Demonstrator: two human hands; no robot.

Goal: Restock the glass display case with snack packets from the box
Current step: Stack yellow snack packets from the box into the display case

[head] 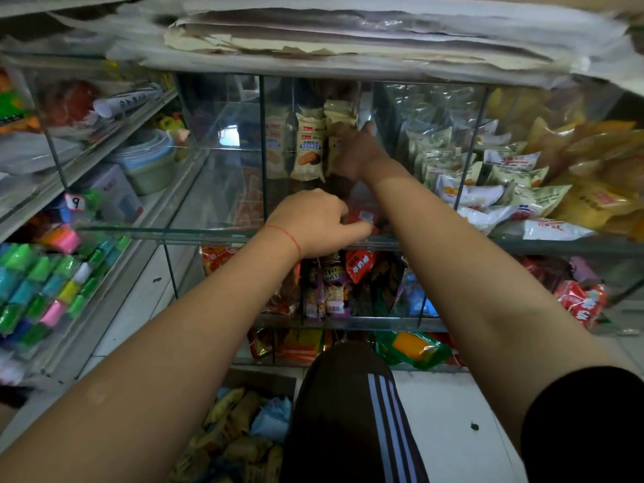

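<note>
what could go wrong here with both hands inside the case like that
1. The right hand presses against the upright beige packets; they stand loosely in a row, so a nudge could likely topple them.
2. The left hand grips a red packet right at the glass shelf edge; a slip could drop it to the floor.
3. Both forearms cross thin glass dividers, so a quick pull back may knock them.

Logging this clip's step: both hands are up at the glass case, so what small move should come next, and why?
Probably the right hand should seat the beige biscuit packets upright in their row and let go. It reaches deep into that compartment with its grip at the row's right end, while the left hand rests on the shelf edge by red packets.
</note>
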